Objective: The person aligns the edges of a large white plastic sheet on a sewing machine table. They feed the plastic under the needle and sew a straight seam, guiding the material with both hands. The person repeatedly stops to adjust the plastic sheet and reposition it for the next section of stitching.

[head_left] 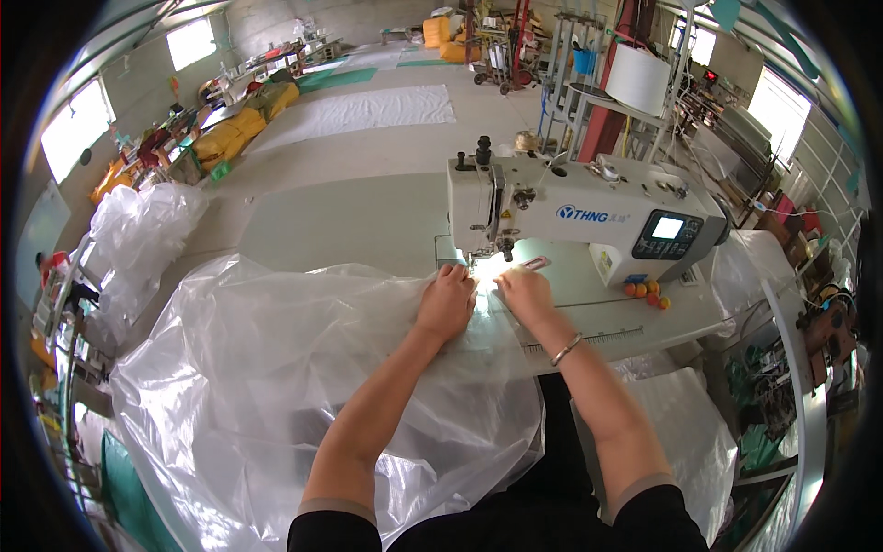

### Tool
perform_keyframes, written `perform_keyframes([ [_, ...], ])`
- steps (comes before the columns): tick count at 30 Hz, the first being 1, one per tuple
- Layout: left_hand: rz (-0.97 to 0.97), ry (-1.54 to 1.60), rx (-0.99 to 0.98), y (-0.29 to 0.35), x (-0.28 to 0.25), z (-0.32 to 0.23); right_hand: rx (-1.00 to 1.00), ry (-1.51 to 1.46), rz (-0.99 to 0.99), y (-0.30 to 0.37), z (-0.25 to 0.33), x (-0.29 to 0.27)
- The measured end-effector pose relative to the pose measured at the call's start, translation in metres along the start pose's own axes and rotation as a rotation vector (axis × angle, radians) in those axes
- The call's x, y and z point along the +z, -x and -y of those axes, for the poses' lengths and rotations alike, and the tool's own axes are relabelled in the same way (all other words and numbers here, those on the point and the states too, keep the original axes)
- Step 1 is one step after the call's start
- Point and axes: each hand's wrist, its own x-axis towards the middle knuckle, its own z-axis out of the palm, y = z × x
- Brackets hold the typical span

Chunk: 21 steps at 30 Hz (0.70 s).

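Note:
A white industrial sewing machine (pixel 570 207) stands across the table, its lit needle area in front of my hands. A large clear plastic sheet (pixel 276 340) spreads over the table's left side and drapes down toward my lap. My left hand (pixel 448 302) is closed on the sheet's edge, just left of the needle area. Right of the needle, my right hand (pixel 524 294) is closed with its fingertips at the sheet's edge; glare hides the exact grip. A small slim tool with a pinkish end (pixel 536 263) shows just behind that hand; whether I hold it is unclear.
Several small orange-red fruits (pixel 647 293) sit below the machine's control panel (pixel 667 237). A large white thread cone (pixel 638 81) stands on a rack behind. More bundled plastic (pixel 138 239) lies at the left. White cloth (pixel 368 112) lies on the floor beyond the table.

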Motion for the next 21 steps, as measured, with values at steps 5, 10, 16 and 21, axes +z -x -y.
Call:
perform_keyframes([
  [5,0.027,-0.008,-0.021,0.001,-0.003,0.003,0.074,0.065,-0.005,0.011,0.033,0.005],
  [10,0.026,0.053,-0.038,0.002,-0.005,0.005,0.177,0.025,0.031,0.011,0.053,0.005],
  [16,0.044,0.043,-0.034,0.002,-0.001,0.008,0.394,0.021,0.187,0.0,0.056,0.017],
  [21,0.122,0.022,-0.021,0.0,-0.009,0.007,0.282,-0.037,0.176,0.005,0.055,0.023],
])
